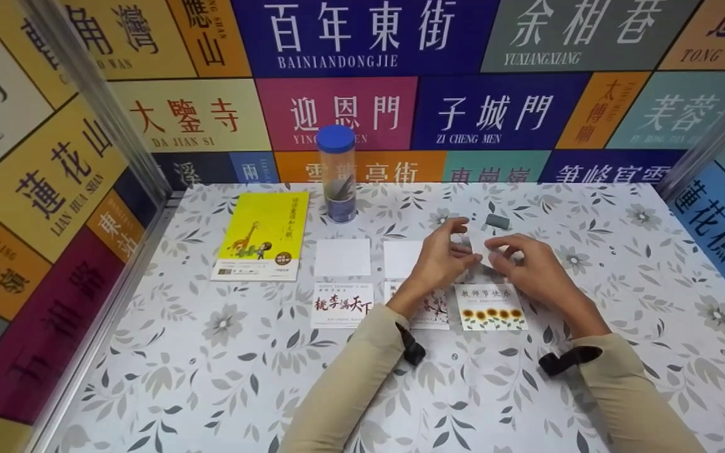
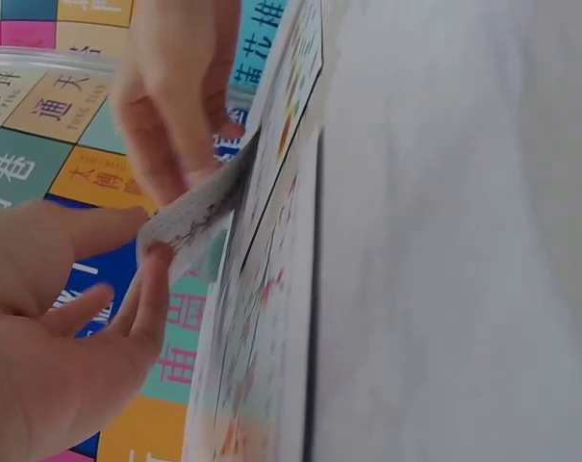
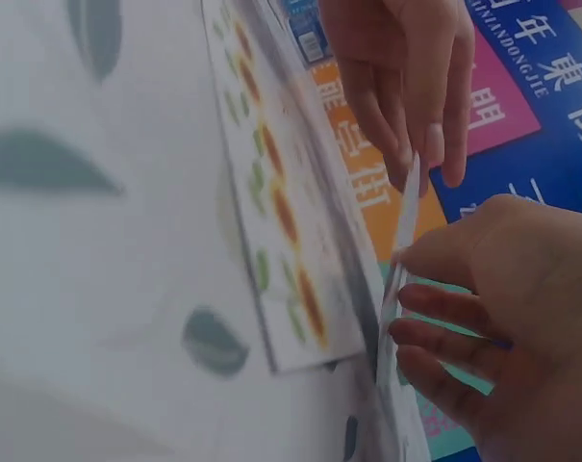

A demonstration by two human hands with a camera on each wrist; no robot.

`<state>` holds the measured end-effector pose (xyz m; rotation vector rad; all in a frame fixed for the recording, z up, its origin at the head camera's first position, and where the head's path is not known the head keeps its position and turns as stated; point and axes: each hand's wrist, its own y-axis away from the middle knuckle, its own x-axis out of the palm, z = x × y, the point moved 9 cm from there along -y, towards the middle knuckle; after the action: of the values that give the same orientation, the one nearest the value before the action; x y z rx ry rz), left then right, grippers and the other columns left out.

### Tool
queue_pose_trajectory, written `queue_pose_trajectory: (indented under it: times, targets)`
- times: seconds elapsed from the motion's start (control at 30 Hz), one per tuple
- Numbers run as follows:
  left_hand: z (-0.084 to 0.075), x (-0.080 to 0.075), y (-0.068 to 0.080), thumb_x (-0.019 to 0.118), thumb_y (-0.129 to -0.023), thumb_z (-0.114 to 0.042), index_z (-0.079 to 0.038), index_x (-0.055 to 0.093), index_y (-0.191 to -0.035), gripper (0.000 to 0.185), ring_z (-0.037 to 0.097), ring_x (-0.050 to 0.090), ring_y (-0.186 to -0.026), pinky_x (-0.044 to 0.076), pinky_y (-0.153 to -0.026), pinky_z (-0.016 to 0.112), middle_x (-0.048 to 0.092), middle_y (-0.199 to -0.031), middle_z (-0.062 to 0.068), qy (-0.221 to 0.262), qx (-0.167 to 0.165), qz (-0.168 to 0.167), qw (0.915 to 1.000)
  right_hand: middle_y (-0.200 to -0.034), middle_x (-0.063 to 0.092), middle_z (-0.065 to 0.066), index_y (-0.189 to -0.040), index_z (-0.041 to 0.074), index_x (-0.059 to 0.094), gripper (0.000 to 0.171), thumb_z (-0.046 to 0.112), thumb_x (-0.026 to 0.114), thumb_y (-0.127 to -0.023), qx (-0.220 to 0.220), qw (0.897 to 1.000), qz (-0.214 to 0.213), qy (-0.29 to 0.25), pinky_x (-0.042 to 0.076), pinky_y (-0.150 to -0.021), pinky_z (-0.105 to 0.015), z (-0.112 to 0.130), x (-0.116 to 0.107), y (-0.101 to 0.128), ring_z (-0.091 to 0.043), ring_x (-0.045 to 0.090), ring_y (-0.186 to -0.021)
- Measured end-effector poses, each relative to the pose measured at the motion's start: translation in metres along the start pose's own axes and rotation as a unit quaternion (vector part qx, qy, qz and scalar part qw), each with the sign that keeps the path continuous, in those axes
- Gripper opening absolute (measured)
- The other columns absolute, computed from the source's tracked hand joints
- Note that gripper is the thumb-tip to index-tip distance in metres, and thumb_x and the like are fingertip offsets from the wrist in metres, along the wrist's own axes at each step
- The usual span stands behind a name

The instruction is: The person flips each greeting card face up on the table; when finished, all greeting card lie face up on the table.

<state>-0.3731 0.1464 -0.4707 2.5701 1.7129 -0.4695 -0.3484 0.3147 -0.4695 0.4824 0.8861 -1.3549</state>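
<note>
Both hands hold a small printed card (image 2: 189,217) tilted above the table, seen nearly edge-on. In the left wrist view, the left hand (image 1: 441,255) pinches one edge between thumb and fingers. The right hand (image 1: 526,264) holds the opposite side, its thumb and fingertips on the card (image 3: 396,289) in the right wrist view. Just below the hands lies a sunflower card (image 1: 493,308). A card with red blossoms (image 1: 433,313) is partly covered by the left wrist, and a card with large red-brown characters (image 1: 342,306) lies to its left.
Two blank white squares (image 1: 342,257) lie behind the cards, one partly hidden by the left hand. A yellow book (image 1: 265,233) is at the left. A clear blue-lidded canister (image 1: 338,179) stands at the back. Beyond the hands sits a small grey-green cylinder (image 1: 497,221).
</note>
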Motion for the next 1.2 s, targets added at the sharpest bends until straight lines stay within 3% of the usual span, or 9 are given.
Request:
queue_pose_trajectory:
  times: [0.17, 0.37, 0.53, 0.67, 0.83, 1.0, 1.1, 1.2]
  targets:
    - [-0.005, 0.006, 0.003, 0.086, -0.091, -0.004, -0.014, 0.044, -0.162, 0.083, 0.019, 0.078, -0.111, 0.064, -0.092, 0.023, 0.061, -0.155, 0.015, 0.079, 0.013, 0.005, 0.9968, -0.135, 0.074, -0.009, -0.14, 0.017, 0.072, 0.049, 0.053, 0.057, -0.11, 0.024, 0.998, -0.041, -0.035, 0.055, -0.087, -0.02, 0.009, -0.012, -0.001, -0.03, 0.071, -0.122]
    - [-0.019, 0.016, 0.005, 0.08, -0.097, -0.004, -0.016, 0.048, -0.161, 0.072, 0.018, 0.072, -0.125, 0.059, -0.103, 0.022, 0.057, -0.162, 0.009, 0.075, 0.067, 0.041, 0.9941, -0.136, 0.074, -0.007, -0.136, 0.019, 0.072, 0.052, 0.059, 0.063, -0.105, 0.055, 0.992, -0.079, -0.081, 0.054, -0.084, -0.013, 0.015, -0.024, 0.001, -0.025, 0.072, -0.12]
    - [-0.025, 0.021, 0.004, 0.076, -0.097, -0.001, -0.018, 0.049, -0.161, 0.072, 0.018, 0.07, -0.13, 0.058, -0.11, 0.027, 0.056, -0.164, 0.0, 0.061, 0.095, 0.062, 0.9916, -0.13, 0.073, -0.013, -0.13, 0.008, 0.072, 0.04, 0.039, 0.071, -0.105, 0.046, 0.983, -0.112, -0.14, 0.065, -0.077, -0.021, 0.019, -0.033, 0.002, -0.009, 0.075, -0.105]
    - [-0.029, 0.02, 0.004, 0.075, -0.097, 0.0, -0.018, 0.048, -0.161, 0.072, 0.021, 0.063, -0.141, 0.055, -0.116, 0.034, 0.055, -0.164, -0.003, 0.038, 0.114, 0.062, 0.9908, -0.128, 0.073, -0.019, -0.127, 0.0, 0.072, 0.028, 0.017, 0.068, -0.106, 0.032, 0.973, -0.155, -0.17, 0.067, -0.073, -0.024, 0.018, -0.043, 0.003, 0.0, 0.075, -0.096]
    - [-0.028, 0.012, 0.003, 0.076, -0.1, -0.009, -0.019, 0.054, -0.158, 0.063, 0.018, 0.051, -0.152, 0.046, -0.124, 0.032, 0.052, -0.166, 0.0, -0.05, 0.098, 0.021, 0.9937, -0.12, 0.073, -0.018, -0.13, -0.004, 0.071, 0.029, 0.009, 0.063, -0.105, 0.044, 0.96, -0.208, -0.185, 0.065, -0.073, -0.02, 0.011, -0.052, 0.004, 0.002, 0.076, -0.093]
    - [-0.018, 0.004, 0.003, 0.077, -0.1, -0.017, -0.018, 0.064, -0.15, 0.052, 0.028, 0.039, -0.161, 0.034, -0.133, 0.039, 0.041, -0.172, 0.01, -0.128, 0.046, -0.01, 0.9906, -0.113, 0.07, -0.008, -0.136, -0.001, 0.068, 0.034, 0.013, 0.062, -0.106, 0.068, 0.958, -0.209, -0.186, 0.064, -0.071, -0.017, 0.001, -0.052, 0.004, 0.004, 0.075, -0.092]
    - [-0.012, 0.0, 0.002, 0.079, -0.097, -0.011, -0.014, 0.063, -0.151, 0.056, 0.028, 0.056, -0.146, 0.048, -0.123, 0.037, 0.048, -0.165, 0.013, -0.123, 0.023, -0.018, 0.992, -0.112, 0.07, -0.01, -0.142, 0.004, 0.065, 0.038, 0.015, 0.064, -0.106, 0.077, 0.961, -0.191, -0.186, 0.061, -0.067, -0.015, -0.007, -0.048, 0.004, 0.004, 0.075, -0.09]
    - [-0.009, -0.003, 0.002, 0.079, -0.092, 0.002, -0.007, 0.06, -0.151, 0.063, 0.024, 0.071, -0.12, 0.06, -0.103, 0.028, 0.058, -0.154, 0.015, -0.115, 0.017, -0.028, 0.9928, -0.116, 0.07, -0.016, -0.149, 0.008, 0.059, 0.046, 0.015, 0.068, -0.104, 0.087, 0.967, -0.161, -0.179, 0.061, -0.068, -0.017, -0.014, -0.042, 0.003, 0.001, 0.075, -0.089]
